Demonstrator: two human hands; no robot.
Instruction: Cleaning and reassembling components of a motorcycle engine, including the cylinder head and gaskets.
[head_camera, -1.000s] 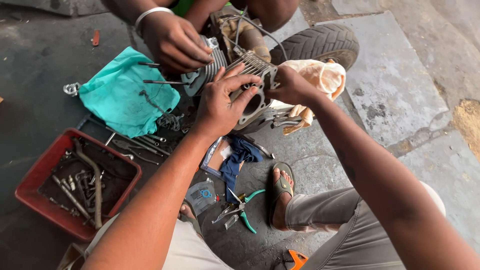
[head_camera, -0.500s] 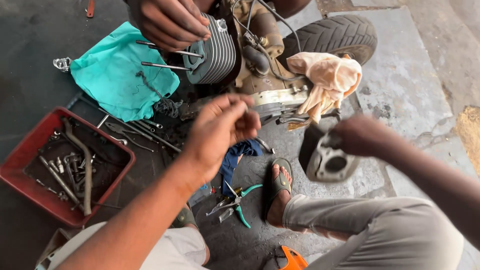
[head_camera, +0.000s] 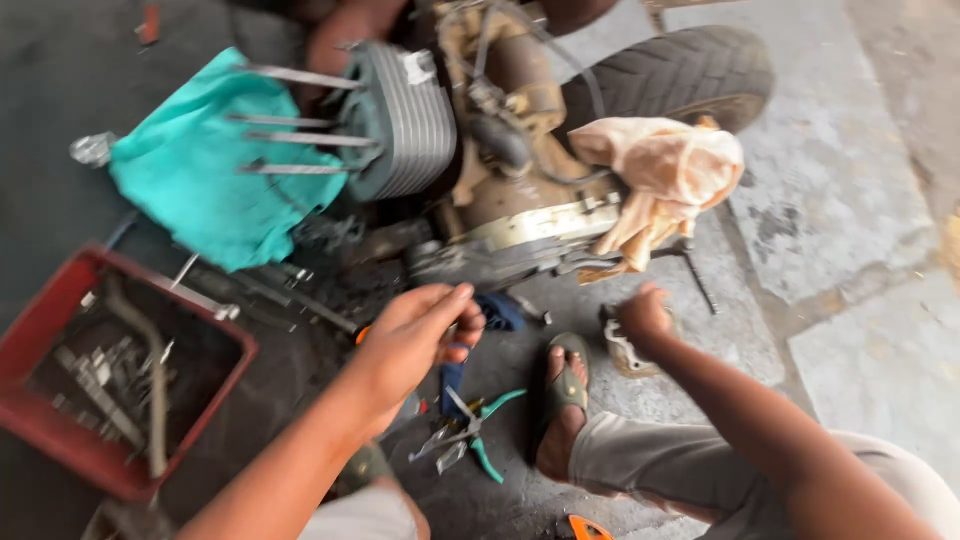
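Note:
My left hand (head_camera: 415, 335) hovers over the floor in front of the engine, fingers pinched against the thumb; blur hides whether anything small is between them. My right hand (head_camera: 645, 312) is low by my sandalled foot (head_camera: 565, 395) and grips a round grey metal engine part (head_camera: 625, 352) close to the ground. Behind both hands lies a scooter engine with a finned cylinder (head_camera: 405, 120). Several long bare studs (head_camera: 290, 140) stick out of it to the left.
A teal cloth (head_camera: 200, 190) lies left of the cylinder, a tan rag (head_camera: 665, 170) drapes the engine beside a tyre (head_camera: 670, 75). A red tray (head_camera: 60, 440) of tools sits at the left. Green-handled pliers (head_camera: 470, 435) lie between my legs.
The grey part came off the cylinder's end in my right hand, which carried it right and down to the floor. My left hand drew back, pinched. The other person's hand left the cylinder.

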